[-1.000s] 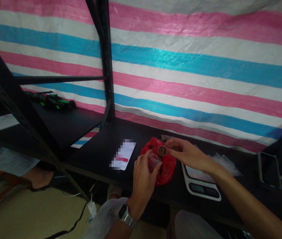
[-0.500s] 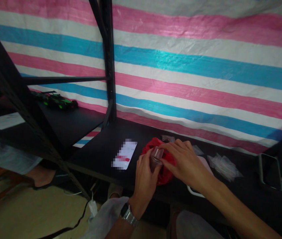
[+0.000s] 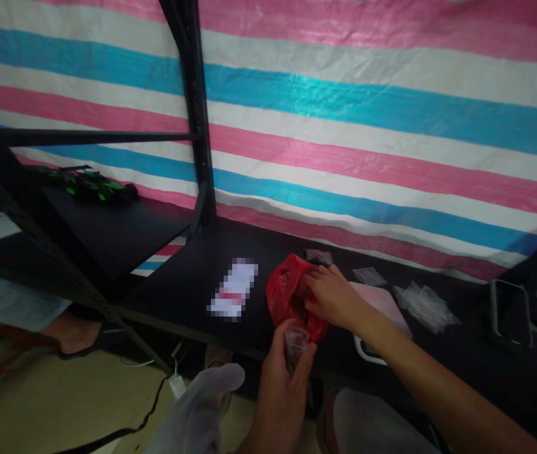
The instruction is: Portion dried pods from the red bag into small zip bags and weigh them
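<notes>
My left hand (image 3: pixel 281 384) is closed around a small clear plastic bag (image 3: pixel 296 343), its mouth held up between thumb and fingers at the shelf's front edge. Just beyond it sits an opened red plastic bag (image 3: pixel 283 287) with small dark pieces inside that I cannot make out. My right hand (image 3: pixel 332 296) reaches into the red bag's opening from the right. Its fingertips are hidden in there, so their grip does not show. Beneath my right forearm lies a flat, pale object with a white rim (image 3: pixel 382 302), perhaps a small scale.
A pile of clear bags (image 3: pixel 426 308), a single clear bag (image 3: pixel 369 276) and a filled small bag (image 3: pixel 318 256) lie on the black shelf (image 3: pixel 173 296). A phone-shaped frame (image 3: pixel 511 315) is at right, a blurred-out sheet (image 3: pixel 235 290) at left. A green toy car (image 3: pixel 95 186) stands beyond the post.
My left hand has drawn the clear bag down toward me, off the red bag. My right hand has let go of the clear bag and entered the red bag.
</notes>
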### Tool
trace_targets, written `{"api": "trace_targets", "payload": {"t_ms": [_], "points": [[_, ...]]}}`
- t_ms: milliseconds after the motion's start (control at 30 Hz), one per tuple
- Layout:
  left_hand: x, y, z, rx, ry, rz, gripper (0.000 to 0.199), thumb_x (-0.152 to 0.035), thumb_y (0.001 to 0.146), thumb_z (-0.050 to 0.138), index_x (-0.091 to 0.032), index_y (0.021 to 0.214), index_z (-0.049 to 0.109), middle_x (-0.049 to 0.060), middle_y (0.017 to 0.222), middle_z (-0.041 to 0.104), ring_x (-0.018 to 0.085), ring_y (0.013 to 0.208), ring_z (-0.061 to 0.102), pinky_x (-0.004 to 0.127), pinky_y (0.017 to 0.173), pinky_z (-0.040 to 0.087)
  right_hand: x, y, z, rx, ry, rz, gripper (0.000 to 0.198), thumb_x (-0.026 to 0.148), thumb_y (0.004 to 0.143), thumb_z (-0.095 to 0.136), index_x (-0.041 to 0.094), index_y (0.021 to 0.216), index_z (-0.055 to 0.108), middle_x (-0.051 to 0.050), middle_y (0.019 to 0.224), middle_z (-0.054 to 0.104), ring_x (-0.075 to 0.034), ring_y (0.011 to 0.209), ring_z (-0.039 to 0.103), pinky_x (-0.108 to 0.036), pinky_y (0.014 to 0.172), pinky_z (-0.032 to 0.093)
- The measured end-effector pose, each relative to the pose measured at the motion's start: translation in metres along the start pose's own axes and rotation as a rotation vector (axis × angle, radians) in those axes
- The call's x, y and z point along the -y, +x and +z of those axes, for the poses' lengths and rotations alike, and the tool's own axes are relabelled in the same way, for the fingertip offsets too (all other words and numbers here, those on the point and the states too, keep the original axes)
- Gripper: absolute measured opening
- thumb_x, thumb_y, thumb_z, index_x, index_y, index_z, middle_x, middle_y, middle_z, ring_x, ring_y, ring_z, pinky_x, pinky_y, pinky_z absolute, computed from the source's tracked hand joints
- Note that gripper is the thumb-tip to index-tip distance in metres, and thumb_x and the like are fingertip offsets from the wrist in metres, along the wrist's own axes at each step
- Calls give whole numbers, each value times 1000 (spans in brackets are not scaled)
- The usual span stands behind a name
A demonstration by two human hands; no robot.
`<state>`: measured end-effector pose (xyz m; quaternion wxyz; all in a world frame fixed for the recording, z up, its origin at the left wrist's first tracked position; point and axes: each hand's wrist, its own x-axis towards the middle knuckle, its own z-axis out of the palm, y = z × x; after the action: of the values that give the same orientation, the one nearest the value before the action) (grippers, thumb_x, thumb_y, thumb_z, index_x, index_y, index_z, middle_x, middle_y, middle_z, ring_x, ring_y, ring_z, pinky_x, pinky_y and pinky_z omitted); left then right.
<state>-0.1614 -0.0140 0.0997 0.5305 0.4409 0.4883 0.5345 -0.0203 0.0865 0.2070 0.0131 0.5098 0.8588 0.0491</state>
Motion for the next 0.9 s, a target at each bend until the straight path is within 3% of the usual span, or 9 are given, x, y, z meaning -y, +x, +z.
{"api": "trace_targets", "payload": {"t_ms": [100,267,367,533,667,900], "points": [[-1,0,6,20,-79,-24,51,-57,90,70,-22,126,66,11,117,78,28,108,74,39,94,59,-2,-5,1,24,41,-16,13,20,86,71,17,99,72,-15,116,79,-32,117,67,-42,96,40],[-6,16,5,-21,-146,-8,60,-65,87,72,-20,126,65,12,115,77,26,106,74,39,99,58,-10,-9,1,104,336,32,11,18,82,70,20,92,71,-10,106,79,-30,110,69,-44,100,39],[-7,23,5,-15,-152,27,56,-63,92,70,-20,128,64,10,115,76,24,107,73,36,100,57,-13,-5,7,136,463,38,9,22,81,72,22,90,73,-5,96,79,-26,100,71,-41,101,42],[-9,28,4,16,-160,80,51,-57,95,68,-21,130,62,9,116,76,22,103,73,34,98,56,-24,0,24,181,730,66,14,18,79,66,21,92,71,-2,92,78,-19,85,71,-30,80,51],[-8,31,1,44,-143,103,46,-52,96,68,-21,130,62,8,116,75,21,104,72,34,98,55,-35,1,31,188,897,142,17,22,84,61,18,97,71,-4,86,77,-17,75,68,-27,66,49],[-2,40,3,15,-88,115,51,-42,87,77,-21,131,62,8,123,75,25,115,71,37,102,52,-43,-10,13,157,1039,246,26,33,89,62,19,108,73,-4,91,78,-17,78,69,-28,67,48]]}}
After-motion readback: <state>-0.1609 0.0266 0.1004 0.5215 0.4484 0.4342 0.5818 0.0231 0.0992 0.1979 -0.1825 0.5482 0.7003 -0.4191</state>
